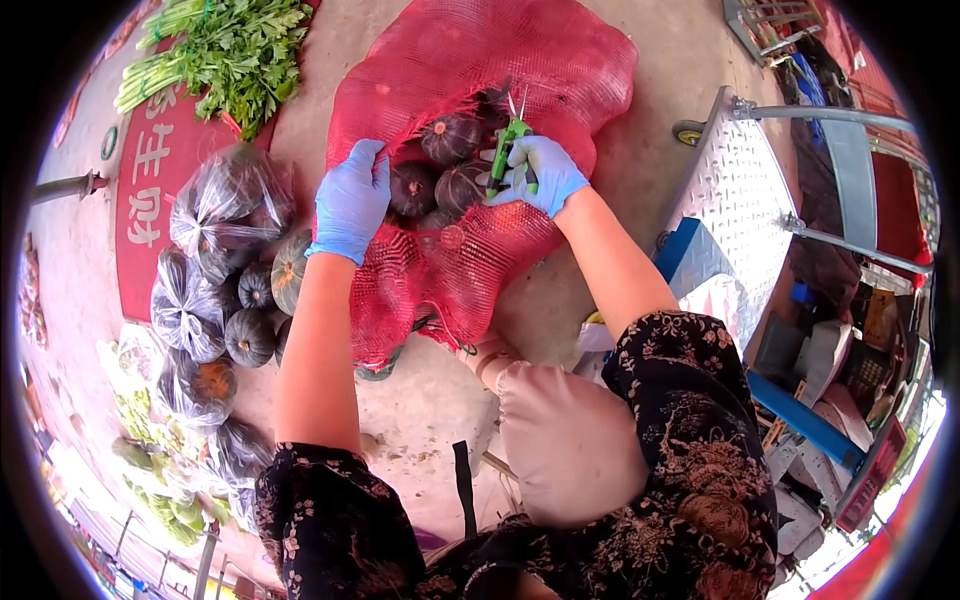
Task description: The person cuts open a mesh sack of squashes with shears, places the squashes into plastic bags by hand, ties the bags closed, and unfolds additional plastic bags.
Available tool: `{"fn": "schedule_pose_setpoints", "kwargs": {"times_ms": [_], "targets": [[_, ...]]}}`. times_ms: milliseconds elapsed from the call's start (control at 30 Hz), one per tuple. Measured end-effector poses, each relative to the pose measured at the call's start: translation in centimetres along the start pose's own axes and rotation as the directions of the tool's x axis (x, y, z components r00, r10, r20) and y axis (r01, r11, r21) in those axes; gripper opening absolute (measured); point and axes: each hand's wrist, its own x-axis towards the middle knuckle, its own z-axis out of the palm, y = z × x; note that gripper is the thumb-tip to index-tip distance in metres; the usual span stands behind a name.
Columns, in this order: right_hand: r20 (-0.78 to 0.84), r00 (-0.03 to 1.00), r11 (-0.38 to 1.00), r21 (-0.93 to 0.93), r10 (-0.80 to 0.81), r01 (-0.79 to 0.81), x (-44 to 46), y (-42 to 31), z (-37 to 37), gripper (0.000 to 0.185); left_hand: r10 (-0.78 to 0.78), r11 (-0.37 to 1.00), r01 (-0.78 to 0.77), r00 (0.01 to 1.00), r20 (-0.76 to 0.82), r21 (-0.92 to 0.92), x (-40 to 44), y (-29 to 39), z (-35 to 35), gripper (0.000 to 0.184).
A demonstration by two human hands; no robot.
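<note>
A large red mesh sack [480, 50] lies on the floor with a torn opening in its upper side. Dark round pumpkins [451, 138] show through the hole. At the opening's left edge, my left hand [351, 200], in a blue glove, pinches the mesh between thumb and fingers. My right hand [542, 175], also gloved in blue, is closed around green-handled snips [513, 135] over the right side of the opening. The thin metal blades point up and away from me, and look slightly apart.
Plastic-bagged pumpkins [232, 200] and loose dark pumpkins [250, 337] sit at the left, below leafy celery [235, 60]. A metal platform cart [735, 190] stands at the right, with a blue bar [805, 420] and assorted clutter nearer me.
</note>
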Motion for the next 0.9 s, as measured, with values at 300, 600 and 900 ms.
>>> {"fn": "schedule_pose_setpoints", "kwargs": {"times_ms": [300,600,900], "targets": [[0.044,0.999,0.993,-0.117,0.003,0.002,6.5,-7.1,1.8,0.029,0.01,0.998,-0.01,1.0,0.008,-0.06,-0.3,1.5,0.2,0.016],[0.129,0.992,0.995,-0.099,-0.012,0.025,-0.7,-2.5,-1.3,0.048,-0.087,0.991,0.086,0.996,-0.005,-0.104,0.1,-0.2,-0.8,0.014],[0.043,0.999,0.996,-0.077,-0.031,0.034,7.6,-8.6,2.2,0.022,-0.022,0.995,0.023,1.0,0.01,-0.098,0.1,0.1,-0.7,0.015]]}}
